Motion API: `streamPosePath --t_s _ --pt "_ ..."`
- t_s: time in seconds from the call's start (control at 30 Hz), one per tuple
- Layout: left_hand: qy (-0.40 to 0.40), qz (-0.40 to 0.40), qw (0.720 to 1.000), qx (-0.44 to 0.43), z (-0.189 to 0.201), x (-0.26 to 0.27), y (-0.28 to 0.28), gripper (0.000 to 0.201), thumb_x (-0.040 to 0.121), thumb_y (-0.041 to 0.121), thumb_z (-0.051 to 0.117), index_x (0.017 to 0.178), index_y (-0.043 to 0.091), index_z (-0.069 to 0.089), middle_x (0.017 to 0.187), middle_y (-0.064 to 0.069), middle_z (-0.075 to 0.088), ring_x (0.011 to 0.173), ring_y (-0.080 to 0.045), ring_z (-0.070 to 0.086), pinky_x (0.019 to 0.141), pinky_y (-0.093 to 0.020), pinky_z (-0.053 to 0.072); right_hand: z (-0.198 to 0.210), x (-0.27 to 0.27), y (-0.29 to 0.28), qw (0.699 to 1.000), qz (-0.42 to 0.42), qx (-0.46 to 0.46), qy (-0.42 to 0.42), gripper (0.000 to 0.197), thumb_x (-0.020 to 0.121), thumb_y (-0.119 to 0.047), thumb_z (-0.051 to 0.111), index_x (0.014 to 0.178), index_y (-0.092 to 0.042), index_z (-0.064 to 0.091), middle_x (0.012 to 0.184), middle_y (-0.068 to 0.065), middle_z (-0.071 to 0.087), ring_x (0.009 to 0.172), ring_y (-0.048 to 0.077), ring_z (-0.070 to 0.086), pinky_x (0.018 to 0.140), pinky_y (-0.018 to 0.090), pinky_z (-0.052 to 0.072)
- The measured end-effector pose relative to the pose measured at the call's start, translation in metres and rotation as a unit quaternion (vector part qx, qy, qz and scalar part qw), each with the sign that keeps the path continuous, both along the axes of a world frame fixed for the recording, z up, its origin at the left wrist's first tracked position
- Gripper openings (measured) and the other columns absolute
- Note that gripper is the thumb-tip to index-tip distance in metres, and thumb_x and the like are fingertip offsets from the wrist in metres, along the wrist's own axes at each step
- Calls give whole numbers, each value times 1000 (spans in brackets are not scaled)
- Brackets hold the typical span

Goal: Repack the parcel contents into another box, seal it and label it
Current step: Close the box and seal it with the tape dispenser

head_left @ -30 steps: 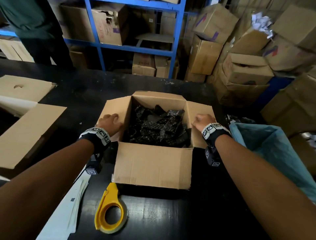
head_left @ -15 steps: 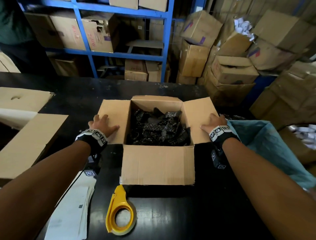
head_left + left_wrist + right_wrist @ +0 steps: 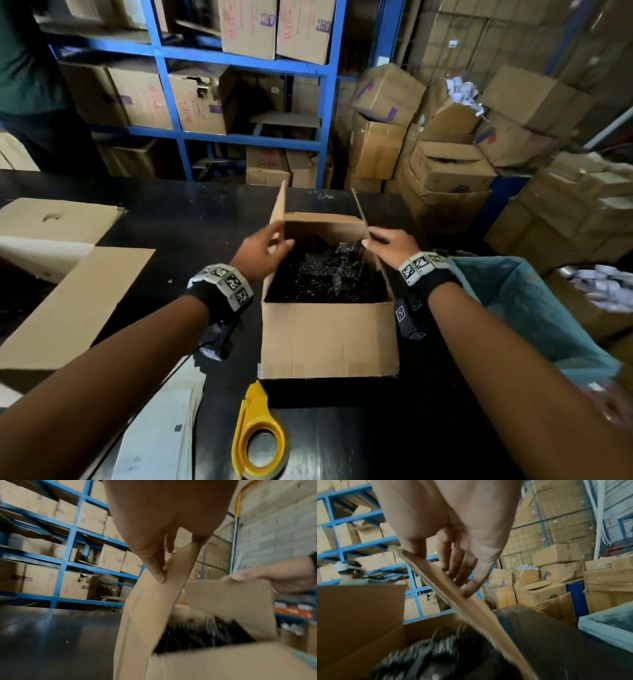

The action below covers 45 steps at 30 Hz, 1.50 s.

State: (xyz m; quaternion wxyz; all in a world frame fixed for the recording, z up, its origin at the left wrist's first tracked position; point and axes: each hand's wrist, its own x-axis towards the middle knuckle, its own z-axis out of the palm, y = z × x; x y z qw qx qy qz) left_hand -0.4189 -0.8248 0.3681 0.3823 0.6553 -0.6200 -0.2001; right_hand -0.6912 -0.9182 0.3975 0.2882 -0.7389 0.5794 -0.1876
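Note:
An open cardboard box (image 3: 329,339) stands mid-table, filled with black wrapped items (image 3: 325,277). My left hand (image 3: 263,250) pinches the box's left flap (image 3: 279,209), thumb on the inner face and fingers (image 3: 157,572) along the outer face. My right hand (image 3: 390,245) pinches the right flap (image 3: 360,209) the same way, with its fingers (image 3: 467,588) on the outside. Both flaps stand roughly upright. The far and near flaps are not raised. A yellow tape dispenser (image 3: 258,442) lies in front of the box, and white label sheets (image 3: 161,435) lie at the near left.
Flattened cardboard (image 3: 68,301) covers the table's left side. A bin with a blue bag (image 3: 513,308) stands right of the box. Blue shelving (image 3: 239,61) and stacked cartons (image 3: 445,164) fill the background. A person (image 3: 30,85) stands at the far left.
The two side flaps lay spread outward under my hands; both hands have now lifted them upright and moved inward toward the box opening.

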Motion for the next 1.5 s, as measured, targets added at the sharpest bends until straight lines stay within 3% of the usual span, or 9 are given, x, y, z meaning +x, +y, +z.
streamPosePath --t_s 0.1,0.3,0.53,0.67,0.8,0.97,1.1,1.23,1.5 --pt "-34 -29 998 40 -30 -11 2 52 92 49 50 135 21 50 136 -3 55 123 -20 53 105 -33 39 -31 3 8 999 5 41 -3 47 87 -48 61 129 -26 61 137 -1 57 129 21 49 108 26 34" --pt "-355 -215 907 77 -81 8 5 45 89 6 54 131 22 55 143 -5 46 130 -25 45 108 -40 38 -83 -21 26 983 79 58 156 36 90 -37 60 124 -27 64 146 -7 46 137 18 38 117 38 23" --pt "-514 -246 815 110 -101 24 37 89 89 44 54 148 31 -11 159 -4 -4 146 -26 2 118 -45 16 -77 -47 47 983 95 40 149 35 89 -27 63 124 -26 63 145 -5 47 138 17 38 115 33 23" --pt "-382 -254 885 75 -96 29 48 77 89 20 59 149 29 11 156 -2 8 145 -22 8 118 -42 16 -60 -70 56 987 108 58 108 30 89 -27 65 118 -26 68 129 -7 62 123 9 52 96 6 26" --pt "-140 -172 975 23 -83 15 50 36 91 21 57 124 10 60 130 -14 57 125 -30 50 108 -42 37 -51 -81 55 997 27 66 -11 27 91 -37 59 111 -22 71 113 -2 69 108 14 61 88 22 42" --pt "-29 48 998 37 -67 -3 44 34 86 39 65 102 9 67 88 -7 69 82 -25 65 79 -41 53 -29 -68 52 937 -106 160 -291 38 94 -46 50 107 -13 63 108 7 63 104 22 59 84 36 51" --pt "-9 101 994 -33 -60 -14 38 57 82 26 71 132 16 44 96 -5 63 86 -22 61 83 -43 53 -40 -57 40 992 -71 -4 -105 27 90 -34 60 116 -26 61 108 2 68 105 21 64 91 36 52" --pt "-30 95 995 -11 -62 -16 29 90 86 20 66 149 34 3 134 -14 50 109 -31 58 95 -50 49 -47 -39 22 990 -113 -21 -86 77 90 -21 60 150 -40 15 131 6 56 116 24 57 93 34 45" --pt "-212 54 967 126 -87 -3 -5 62 91 42 50 146 20 30 148 -13 33 127 -37 39 104 -51 37 -80 -24 -12 992 40 -19 119 62 94 -29 54 150 -21 28 162 -1 0 148 25 12 118 37 18"
